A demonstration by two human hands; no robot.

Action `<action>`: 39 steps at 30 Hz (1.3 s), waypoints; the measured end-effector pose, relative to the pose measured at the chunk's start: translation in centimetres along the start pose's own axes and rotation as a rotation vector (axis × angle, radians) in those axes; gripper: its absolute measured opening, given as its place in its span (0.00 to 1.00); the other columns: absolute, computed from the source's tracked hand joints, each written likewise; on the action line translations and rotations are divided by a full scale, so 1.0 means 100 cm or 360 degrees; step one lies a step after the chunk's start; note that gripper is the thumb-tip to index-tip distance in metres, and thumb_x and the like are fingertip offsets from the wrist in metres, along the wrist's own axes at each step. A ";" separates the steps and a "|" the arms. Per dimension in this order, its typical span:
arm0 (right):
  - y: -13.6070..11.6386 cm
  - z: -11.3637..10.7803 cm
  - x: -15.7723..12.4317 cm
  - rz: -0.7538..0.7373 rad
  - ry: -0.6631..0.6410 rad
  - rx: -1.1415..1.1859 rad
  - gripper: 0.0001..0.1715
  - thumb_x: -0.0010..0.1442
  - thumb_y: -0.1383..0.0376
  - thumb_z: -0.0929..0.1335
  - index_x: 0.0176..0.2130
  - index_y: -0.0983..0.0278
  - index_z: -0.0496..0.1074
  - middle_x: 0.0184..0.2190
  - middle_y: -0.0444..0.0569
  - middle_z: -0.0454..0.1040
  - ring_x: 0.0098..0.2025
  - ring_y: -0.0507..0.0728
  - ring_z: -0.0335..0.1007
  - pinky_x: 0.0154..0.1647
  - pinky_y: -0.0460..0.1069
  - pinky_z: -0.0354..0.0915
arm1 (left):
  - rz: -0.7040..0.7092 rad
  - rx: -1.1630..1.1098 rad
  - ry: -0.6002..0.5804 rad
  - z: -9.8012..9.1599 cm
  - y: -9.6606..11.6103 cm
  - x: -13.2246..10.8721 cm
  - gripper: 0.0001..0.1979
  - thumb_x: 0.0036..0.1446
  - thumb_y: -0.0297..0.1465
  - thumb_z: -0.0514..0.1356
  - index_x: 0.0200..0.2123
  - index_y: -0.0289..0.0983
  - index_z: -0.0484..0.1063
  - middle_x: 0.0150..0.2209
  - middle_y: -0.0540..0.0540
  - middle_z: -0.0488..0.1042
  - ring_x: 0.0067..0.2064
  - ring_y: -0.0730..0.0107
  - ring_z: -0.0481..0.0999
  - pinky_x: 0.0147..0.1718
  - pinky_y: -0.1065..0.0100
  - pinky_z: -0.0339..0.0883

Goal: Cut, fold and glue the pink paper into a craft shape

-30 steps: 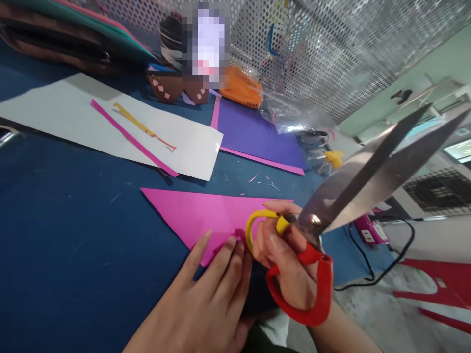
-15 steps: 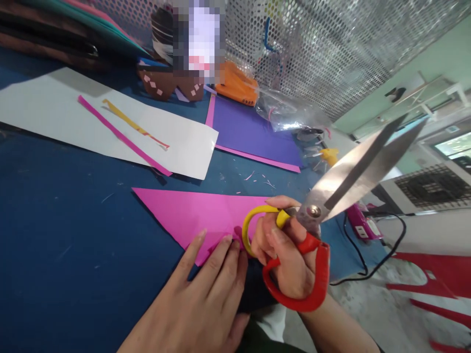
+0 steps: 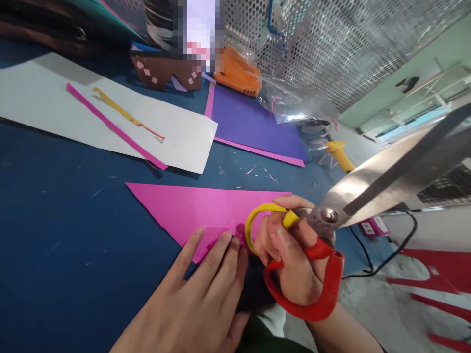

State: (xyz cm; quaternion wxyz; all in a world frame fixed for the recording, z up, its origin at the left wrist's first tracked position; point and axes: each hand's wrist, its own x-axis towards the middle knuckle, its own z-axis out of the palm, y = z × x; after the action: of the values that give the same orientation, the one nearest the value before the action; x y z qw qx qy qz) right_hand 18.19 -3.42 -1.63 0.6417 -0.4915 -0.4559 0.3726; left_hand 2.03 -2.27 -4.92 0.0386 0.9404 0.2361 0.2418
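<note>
A pink sheet of paper [image 3: 176,206] with a pointed left corner lies on the blue table [image 3: 66,235] in front of me. My left hand [image 3: 206,284] rests flat on its near edge, fingers stretched out and pressing it down. My right hand [image 3: 290,245] is wrapped round a pair of scissors [image 3: 331,215] with one yellow and one red handle loop. The blades point up and to the right, slightly apart, away from the paper. Part of the pink paper is hidden under both hands, and small crumpled pink bits show by the left fingertips.
Farther back lie a white sheet [image 3: 176,127] with a pink strip [image 3: 110,122] and a yellow strip [image 3: 117,108], and a purple sheet [image 3: 253,117]. An orange tool [image 3: 237,73], a plastic bag [image 3: 294,100] and a yellow glue gun [image 3: 340,154] stand behind. A black cable [image 3: 408,245] hangs at right.
The scissors look nearer and larger, with the right hand shifted slightly to the right. The left hand stays on the pink paper. The view has tilted a little.
</note>
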 end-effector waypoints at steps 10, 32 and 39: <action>-0.006 -0.004 0.001 -0.0092 0.0180 0.0084 0.15 0.64 0.70 0.64 0.46 0.51 0.71 0.21 0.36 0.59 0.17 0.49 0.50 0.15 0.43 0.57 | 0.0001 -0.0022 -0.0034 -0.003 -0.003 0.001 0.22 0.65 0.41 0.53 0.54 0.35 0.74 0.55 0.43 0.77 0.58 0.60 0.70 0.70 0.54 0.30; -0.014 -0.012 0.006 -0.0096 0.0414 0.0281 0.14 0.60 0.69 0.65 0.43 0.52 0.71 0.24 0.37 0.59 0.17 0.49 0.50 0.13 0.43 0.58 | -0.0052 -0.0073 -0.0019 -0.008 0.000 0.004 0.24 0.64 0.42 0.56 0.57 0.34 0.73 0.57 0.43 0.75 0.59 0.58 0.70 0.69 0.56 0.34; -0.012 -0.029 0.011 0.0041 0.0459 0.0661 0.10 0.61 0.64 0.66 0.43 0.58 0.75 0.25 0.38 0.58 0.18 0.48 0.48 0.14 0.41 0.58 | -0.0057 -0.0068 -0.0044 -0.013 0.000 0.004 0.26 0.63 0.43 0.58 0.58 0.34 0.71 0.58 0.43 0.75 0.59 0.55 0.70 0.68 0.54 0.40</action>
State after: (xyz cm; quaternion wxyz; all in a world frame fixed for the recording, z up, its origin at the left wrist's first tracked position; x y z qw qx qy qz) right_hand 21.33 -3.55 -0.55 0.7825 -0.4030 -0.2670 0.3925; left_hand 1.76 -2.13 -3.62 0.0662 0.9382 0.2472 0.2330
